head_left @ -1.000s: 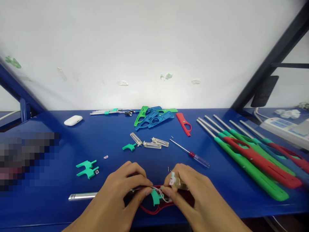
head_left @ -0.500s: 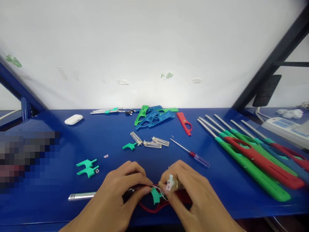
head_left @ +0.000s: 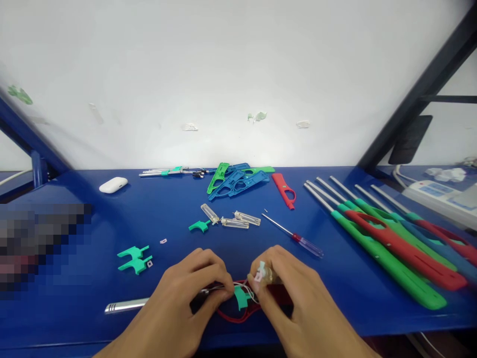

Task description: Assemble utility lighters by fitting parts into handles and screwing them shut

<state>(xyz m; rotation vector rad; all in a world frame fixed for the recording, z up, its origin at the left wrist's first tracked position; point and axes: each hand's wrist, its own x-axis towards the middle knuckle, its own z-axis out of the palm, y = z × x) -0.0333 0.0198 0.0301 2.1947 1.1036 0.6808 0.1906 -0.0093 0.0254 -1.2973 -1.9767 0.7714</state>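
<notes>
Red plastic handle shell with an open trigger loop (head_left: 280, 294) lies at the near edge of the blue tabletop (head_left: 179, 323), between the 2 hands. In it: curved mint-green plastic trigger piece (head_left: 242, 298), thin white wires (head_left: 255, 297) looping over and beside it. Shiny silver metal tube (head_left: 126, 305) sticks out past the left hand, on the left.

Left hand (head_left: 186, 298): thumb and index tips together over the left part of the shell, at the wires; what exactly is between them, cannot tell. Right hand (head_left: 298, 291): fingers curled and clamped on a clear plastic capsule with a pale tip (head_left: 267, 275); thumb and index tips close together just beside the wires, cannot tell if they also pinch one.

Beyond the hands: 3 clear rectangular plastic capsules (head_left: 234, 223), 1 loose mint-green plastic trigger (head_left: 200, 226) near them, screwdriver with a translucent purple-and-red handle (head_left: 307, 245) to the right. Left side: 2 mint-green plastic triggers (head_left: 137, 264) side by side, 1 small pale square part (head_left: 149, 264) just beside. Far right: several long lighters with red, green and blue handles (head_left: 395, 248), overlapping. Back: pile of blue and green plastic shells (head_left: 248, 185), 1 red plastic handle (head_left: 283, 188).
</notes>
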